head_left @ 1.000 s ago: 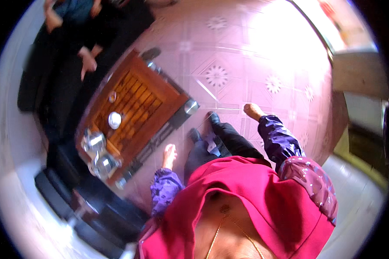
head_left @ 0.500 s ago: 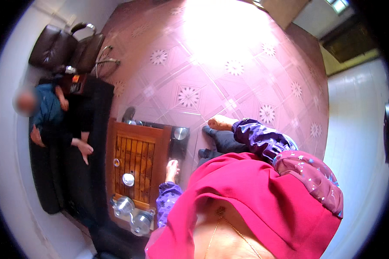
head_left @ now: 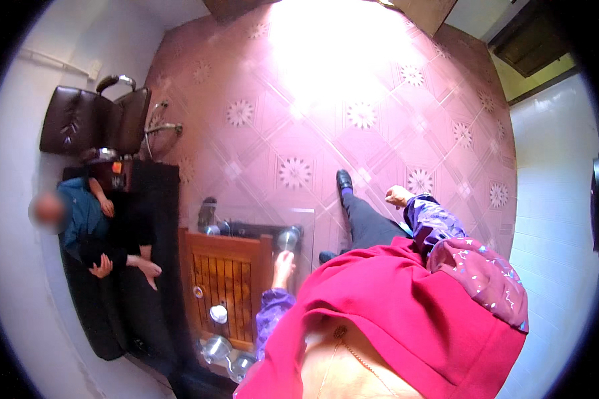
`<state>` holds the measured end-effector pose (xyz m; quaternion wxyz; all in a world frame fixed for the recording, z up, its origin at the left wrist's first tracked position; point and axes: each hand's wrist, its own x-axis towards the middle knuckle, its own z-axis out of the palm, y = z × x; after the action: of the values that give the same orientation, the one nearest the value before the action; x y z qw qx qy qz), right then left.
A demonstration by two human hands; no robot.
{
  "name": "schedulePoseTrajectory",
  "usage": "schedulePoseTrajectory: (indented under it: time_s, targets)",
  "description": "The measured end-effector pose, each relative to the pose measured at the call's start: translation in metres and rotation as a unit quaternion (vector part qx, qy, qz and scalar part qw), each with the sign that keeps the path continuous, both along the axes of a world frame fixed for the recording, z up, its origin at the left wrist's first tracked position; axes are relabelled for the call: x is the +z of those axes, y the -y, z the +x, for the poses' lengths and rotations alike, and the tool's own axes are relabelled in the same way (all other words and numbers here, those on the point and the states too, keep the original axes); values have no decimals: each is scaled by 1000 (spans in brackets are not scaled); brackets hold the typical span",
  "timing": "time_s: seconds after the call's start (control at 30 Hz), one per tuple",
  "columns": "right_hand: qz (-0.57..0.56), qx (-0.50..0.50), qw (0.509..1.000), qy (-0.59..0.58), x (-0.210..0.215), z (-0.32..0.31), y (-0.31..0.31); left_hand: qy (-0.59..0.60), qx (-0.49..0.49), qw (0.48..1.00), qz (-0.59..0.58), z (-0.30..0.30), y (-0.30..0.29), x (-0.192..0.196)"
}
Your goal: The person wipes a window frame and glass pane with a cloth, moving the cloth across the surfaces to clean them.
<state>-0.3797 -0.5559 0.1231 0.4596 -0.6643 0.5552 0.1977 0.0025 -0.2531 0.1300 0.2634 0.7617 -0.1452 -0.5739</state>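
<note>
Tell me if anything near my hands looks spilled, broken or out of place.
Nothing stands out. The left hand hangs by the wooden table, whose metal cups stand upright with no spill visible. The right hand is loosely closed and holds nothing over the tiled floor.

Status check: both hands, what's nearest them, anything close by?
Left hand empty, at the glass-topped wooden table edge. Right hand loosely closed, holding nothing, out over the tiled floor. Seated person on the dark sofa beyond the table.
</note>
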Motion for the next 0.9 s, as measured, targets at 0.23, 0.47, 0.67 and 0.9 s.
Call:
schedulePoseTrajectory:
  time_s: [0.23,0.47,0.67,0.9]
  targets:
    - [-105,123,966,202,3,114,116,-86,-5,994,67,30,45,-65]
    - [-134,101,952,255,41,127,199,-3,-16,1000,-20,19,308,-12]
    - [-193,48,968,150,-10,18,259,-48,-98,986,-128,-1,454,20]
    - [-152,-166,972,68,4,-86,276,-48,-192,979,56,34,485,-36]
